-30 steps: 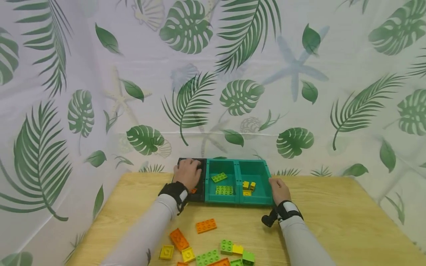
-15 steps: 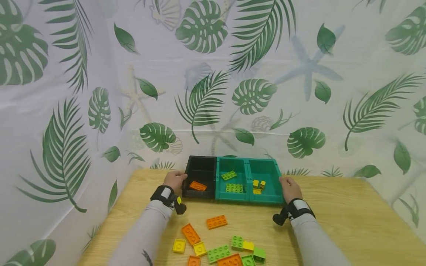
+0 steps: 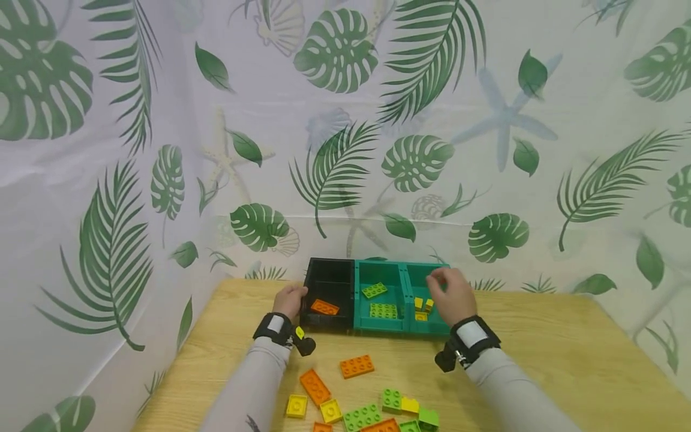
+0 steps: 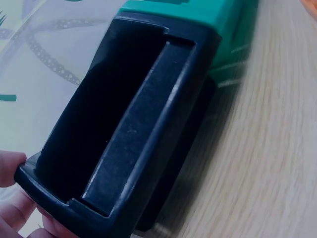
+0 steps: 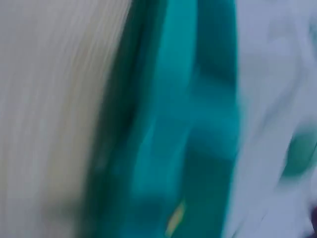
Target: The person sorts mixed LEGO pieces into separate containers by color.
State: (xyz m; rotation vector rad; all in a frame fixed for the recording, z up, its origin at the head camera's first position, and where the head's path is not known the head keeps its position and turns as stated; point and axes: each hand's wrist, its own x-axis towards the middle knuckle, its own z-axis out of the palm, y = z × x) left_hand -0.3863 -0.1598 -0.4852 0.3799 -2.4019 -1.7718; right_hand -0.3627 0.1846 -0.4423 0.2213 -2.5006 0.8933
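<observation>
Along the back of the table stand a black bin (image 3: 330,279), a middle teal bin (image 3: 380,273) and a right teal bin (image 3: 423,273), joined in a row. My left hand (image 3: 288,301) grips the black bin's left rim, with thumb and fingers on either side of it in the left wrist view. An orange brick (image 3: 325,307) lies inside that bin. Over the right teal bin hovers my right hand (image 3: 454,296), fingers loosely bent, nothing seen in it. Below it are small yellow bricks (image 3: 421,316). Two green bricks (image 3: 383,311) lie in the middle bin. Motion blurs the right wrist view.
Loose bricks lie on the wooden table (image 3: 540,348) in front of the bins: an orange brick (image 3: 357,366), a yellow brick (image 3: 296,406), a green brick (image 3: 363,417) and several others. A leaf-patterned sheet (image 3: 335,180) hangs close behind the bins.
My left hand has come out of the black bin to its left rim. My right hand has let go of the right bin's outer edge and moved left over that bin.
</observation>
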